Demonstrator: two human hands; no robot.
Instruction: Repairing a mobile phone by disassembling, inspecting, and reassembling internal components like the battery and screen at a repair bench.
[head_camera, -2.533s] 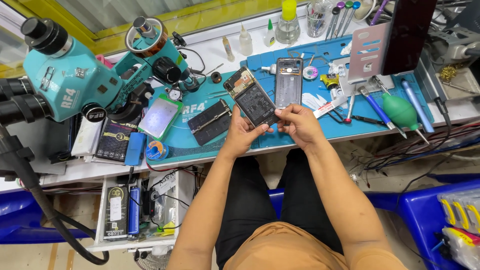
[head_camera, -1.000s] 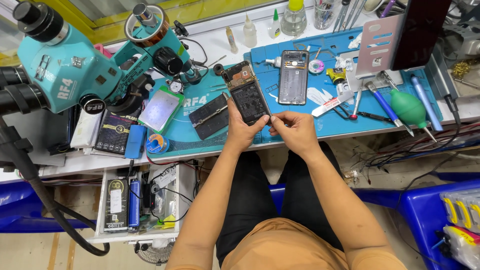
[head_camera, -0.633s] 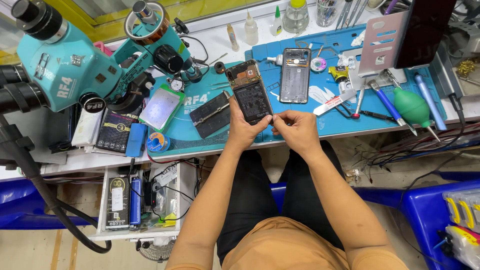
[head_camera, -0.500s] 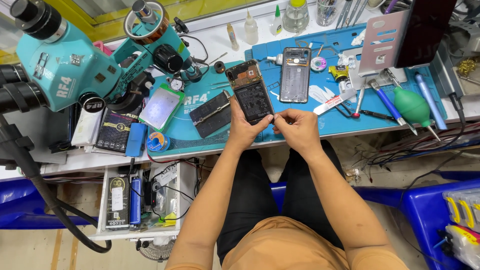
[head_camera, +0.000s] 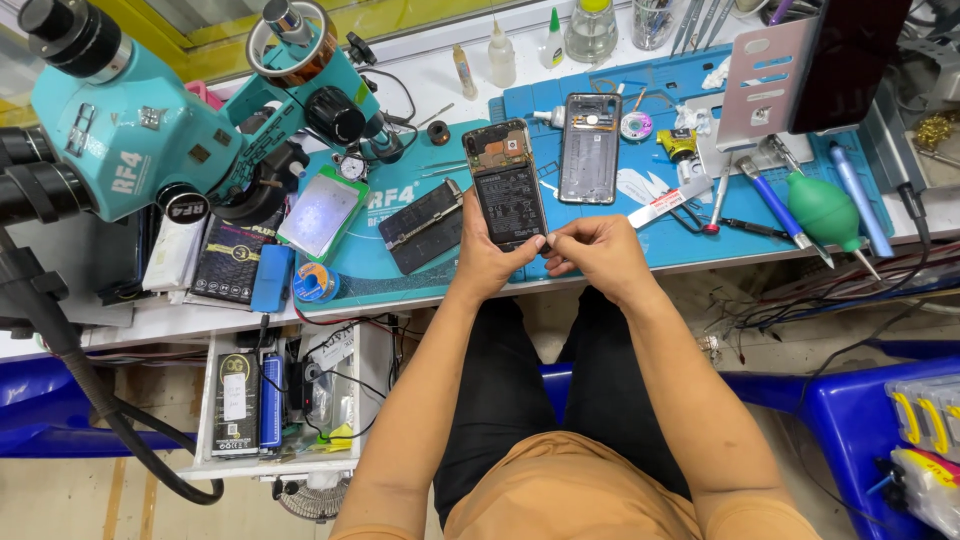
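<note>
My left hand (head_camera: 488, 265) grips the lower end of an opened phone (head_camera: 505, 185), held upright over the blue work mat (head_camera: 600, 225), its black battery and circuit board facing me. My right hand (head_camera: 598, 255) pinches at the phone's bottom right corner with thumb and fingertips. What sits between those fingertips is too small to tell. A second opened phone frame (head_camera: 588, 148) lies flat on the mat just right of the held phone.
A teal microscope (head_camera: 150, 130) stands at the left. A black part (head_camera: 425, 227), solder spool (head_camera: 317, 284), glue bottles (head_camera: 500, 52), green air blower (head_camera: 822, 210), screwdrivers (head_camera: 780, 208) and a metal stand (head_camera: 765, 80) crowd the bench. An open drawer (head_camera: 285, 400) hangs below left.
The phone has risen slightly and shifted left in my hands. My right hand has slid down to its bottom corner.
</note>
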